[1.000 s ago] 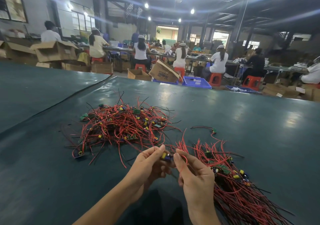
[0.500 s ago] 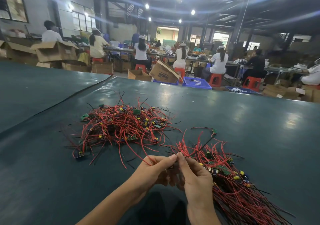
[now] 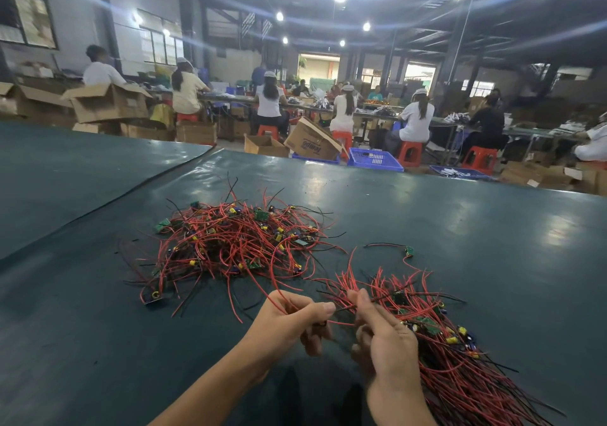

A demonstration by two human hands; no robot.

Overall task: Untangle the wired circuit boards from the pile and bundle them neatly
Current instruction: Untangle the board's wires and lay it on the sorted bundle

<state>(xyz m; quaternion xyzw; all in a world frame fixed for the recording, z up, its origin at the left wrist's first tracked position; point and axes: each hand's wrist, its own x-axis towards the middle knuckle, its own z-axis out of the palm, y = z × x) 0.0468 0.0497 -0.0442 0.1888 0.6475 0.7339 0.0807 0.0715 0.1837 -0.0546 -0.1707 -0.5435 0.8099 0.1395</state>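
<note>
Head view: left hand (image 3: 289,323) and right hand (image 3: 384,343) both pinch a red wire (image 3: 341,323) stretched between them over the near side of the table (image 3: 476,222). Judged best: draw the lead out slowly, feeding slack so its board does not snag neighbours. Count: one tangled pile (image 3: 236,245) far left, one combed bundle (image 3: 460,376) near right against the right hand, one stray board (image 3: 409,250) beyond it; boards inside too many to tally.

Your left hand (image 3: 289,325) reaches in from the lower left on a bare forearm, thumb and forefinger pinching red wires (image 3: 278,303), other fingers curled under. Your right hand (image 3: 389,350) is just beside it, back to camera, fingertips (image 3: 363,297) raised and nipping red wires too.
</note>
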